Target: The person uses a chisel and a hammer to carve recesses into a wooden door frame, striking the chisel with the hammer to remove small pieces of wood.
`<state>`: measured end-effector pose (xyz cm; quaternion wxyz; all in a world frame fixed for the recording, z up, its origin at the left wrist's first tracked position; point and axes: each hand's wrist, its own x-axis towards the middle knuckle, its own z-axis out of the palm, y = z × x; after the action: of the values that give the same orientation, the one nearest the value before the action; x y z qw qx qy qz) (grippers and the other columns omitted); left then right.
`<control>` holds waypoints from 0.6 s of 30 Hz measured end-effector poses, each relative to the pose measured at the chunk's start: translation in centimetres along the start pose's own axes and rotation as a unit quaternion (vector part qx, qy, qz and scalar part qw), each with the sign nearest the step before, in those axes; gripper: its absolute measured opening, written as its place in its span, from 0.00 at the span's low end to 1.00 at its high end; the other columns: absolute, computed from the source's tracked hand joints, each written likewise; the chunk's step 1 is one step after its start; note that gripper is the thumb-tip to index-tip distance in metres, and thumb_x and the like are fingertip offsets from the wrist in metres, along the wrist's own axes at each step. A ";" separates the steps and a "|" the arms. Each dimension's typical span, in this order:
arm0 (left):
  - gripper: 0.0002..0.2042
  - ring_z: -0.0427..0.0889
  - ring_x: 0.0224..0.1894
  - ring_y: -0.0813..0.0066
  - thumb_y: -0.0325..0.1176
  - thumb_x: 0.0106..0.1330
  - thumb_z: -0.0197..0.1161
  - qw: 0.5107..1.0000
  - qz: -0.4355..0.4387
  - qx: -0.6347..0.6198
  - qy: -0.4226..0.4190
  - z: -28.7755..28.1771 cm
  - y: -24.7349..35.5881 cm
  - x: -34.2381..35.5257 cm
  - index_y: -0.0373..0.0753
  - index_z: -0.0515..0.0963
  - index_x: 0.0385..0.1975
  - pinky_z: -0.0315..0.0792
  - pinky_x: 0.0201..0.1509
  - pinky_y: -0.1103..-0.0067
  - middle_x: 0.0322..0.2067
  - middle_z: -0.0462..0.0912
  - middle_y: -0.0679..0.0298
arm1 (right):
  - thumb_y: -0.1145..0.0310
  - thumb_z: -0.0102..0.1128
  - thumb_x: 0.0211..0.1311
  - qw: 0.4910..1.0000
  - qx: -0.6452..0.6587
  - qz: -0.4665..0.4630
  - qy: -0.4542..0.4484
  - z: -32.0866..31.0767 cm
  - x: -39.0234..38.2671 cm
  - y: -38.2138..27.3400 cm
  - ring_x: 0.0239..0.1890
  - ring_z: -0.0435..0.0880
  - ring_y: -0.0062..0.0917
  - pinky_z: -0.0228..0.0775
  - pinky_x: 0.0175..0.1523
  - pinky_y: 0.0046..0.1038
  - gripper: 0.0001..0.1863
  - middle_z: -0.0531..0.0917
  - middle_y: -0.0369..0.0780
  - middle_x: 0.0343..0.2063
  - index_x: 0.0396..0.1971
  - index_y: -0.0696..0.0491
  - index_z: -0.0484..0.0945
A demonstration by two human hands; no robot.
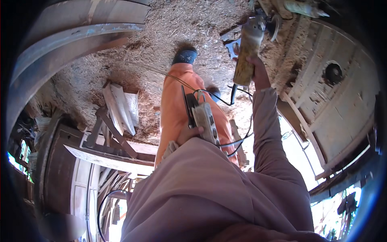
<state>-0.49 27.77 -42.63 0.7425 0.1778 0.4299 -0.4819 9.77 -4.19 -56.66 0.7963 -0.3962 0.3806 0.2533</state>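
Note:
My right hand is wrapped round the worn, yellow-brown body of an angle grinder, held out ahead to the right. Its disc is at the far end, and a black cord leaves the near end. Close to my body, my left hand is closed on a pale power strip with sockets along its face. A dark flat piece sits against the strip on the same side as my fingers; its kind is unclear. Cables loop from the strip toward the grinder.
Wood shavings cover the floor. A blue handle lies beyond the grinder, beside a bottle. Wood offcuts and a bench-like frame stand left. A wooden panel with a round hole is at right; a large curved board is far left.

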 end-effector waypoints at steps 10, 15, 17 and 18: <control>0.29 0.80 0.42 0.70 0.21 0.46 0.68 0.961 0.223 0.147 -0.076 3.7 -4.1 -8.8 0.35 0.69 0.52 0.75 0.49 0.73 0.40 0.79 0.62 | 0.65 0.63 0.49 0.989 -0.012 -0.082 0.123 4.2 -23.9 -4.4 0.40 0.81 0.33 0.75 0.48 0.34 0.27 0.81 0.46 0.38 0.48 0.63 0.70; 0.31 0.79 0.42 0.72 0.21 0.43 0.68 0.959 0.241 0.104 -0.106 5.2 -7.4 -14.8 0.35 0.68 0.53 0.74 0.49 0.75 0.40 0.79 0.63 | 0.63 0.65 0.46 0.987 -0.066 -0.140 0.034 9.2 -33.5 -7.4 0.40 0.81 0.32 0.74 0.47 0.32 0.29 0.81 0.44 0.38 0.48 0.61 0.71; 0.33 0.79 0.42 0.71 0.22 0.43 0.67 0.933 0.329 0.091 -0.113 5.2 -7.3 -19.6 0.35 0.67 0.55 0.73 0.48 0.76 0.39 0.79 0.63 | 0.63 0.65 0.45 0.985 -0.086 -0.144 -0.031 13.0 -34.7 -7.7 0.40 0.81 0.32 0.74 0.47 0.32 0.29 0.81 0.44 0.38 0.48 0.60 0.71; 0.34 0.79 0.42 0.71 0.24 0.43 0.66 0.914 0.378 0.082 -0.126 5.1 -7.1 -21.8 0.35 0.65 0.56 0.73 0.48 0.76 0.39 0.78 0.63 | 0.64 0.65 0.45 0.983 -0.096 -0.146 -0.058 15.1 -35.2 -7.8 0.40 0.81 0.32 0.74 0.47 0.32 0.29 0.81 0.44 0.38 0.48 0.60 0.71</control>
<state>-7.94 33.22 -21.03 0.8999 0.3253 0.1927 -0.2173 0.86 0.29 -18.88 0.8039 -0.5062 0.2457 0.1926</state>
